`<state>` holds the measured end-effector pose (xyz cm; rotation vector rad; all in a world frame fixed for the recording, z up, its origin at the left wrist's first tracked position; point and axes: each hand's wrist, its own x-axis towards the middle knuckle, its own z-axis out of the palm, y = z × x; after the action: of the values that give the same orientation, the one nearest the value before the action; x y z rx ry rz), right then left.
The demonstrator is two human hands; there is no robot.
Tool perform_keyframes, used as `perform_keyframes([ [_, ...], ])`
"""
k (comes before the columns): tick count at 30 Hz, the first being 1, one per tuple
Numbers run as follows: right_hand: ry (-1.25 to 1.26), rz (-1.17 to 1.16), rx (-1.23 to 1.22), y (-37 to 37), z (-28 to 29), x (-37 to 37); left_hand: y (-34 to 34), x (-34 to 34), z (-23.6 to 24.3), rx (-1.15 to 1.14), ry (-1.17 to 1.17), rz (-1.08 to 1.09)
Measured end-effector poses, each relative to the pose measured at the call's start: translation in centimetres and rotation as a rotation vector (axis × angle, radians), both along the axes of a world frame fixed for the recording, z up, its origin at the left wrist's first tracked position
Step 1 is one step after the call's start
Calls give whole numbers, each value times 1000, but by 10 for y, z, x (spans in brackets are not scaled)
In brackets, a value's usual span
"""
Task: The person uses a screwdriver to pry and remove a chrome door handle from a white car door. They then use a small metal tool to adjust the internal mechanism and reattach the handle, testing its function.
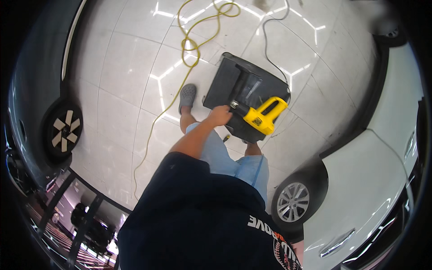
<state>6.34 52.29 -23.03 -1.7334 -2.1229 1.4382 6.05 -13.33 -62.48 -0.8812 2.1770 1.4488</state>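
My left hand [219, 115] is closed at the near left edge of a large black plastic box-like piece [216, 81], its fingertips partly hidden. A yellow heat gun [266, 116] lies across the right part of the black piece. Its dark barrel and metal nozzle point left, and the nozzle end is just beside my left hand. From the heat gun's side a grey cord [266, 42] runs away across the floor. My right hand does not show.
A yellow cable [185, 49] lies looped on the light tiled floor [121, 58]. A dark car [40, 58] stands at the left, a white car [360, 193] at the right. My grey clog [188, 95] is left of the black piece. A small dark and yellow object [227, 138] lies near my legs.
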Motion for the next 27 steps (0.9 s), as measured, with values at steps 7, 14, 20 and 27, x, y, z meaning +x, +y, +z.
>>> perform_keyframes([
  [7,-977,689,-227,-226,-27,11,-103,56,-12,105,9,107],
  [14,-704,1096,-17,-425,-134,-67,-135,283,40,742,-531,363],
  [20,-902,1147,-120,-401,-189,-26,-139,290,56,665,-550,530],
  [27,-956,1452,145,-365,-253,61,-155,255,77,238,-489,156],
])
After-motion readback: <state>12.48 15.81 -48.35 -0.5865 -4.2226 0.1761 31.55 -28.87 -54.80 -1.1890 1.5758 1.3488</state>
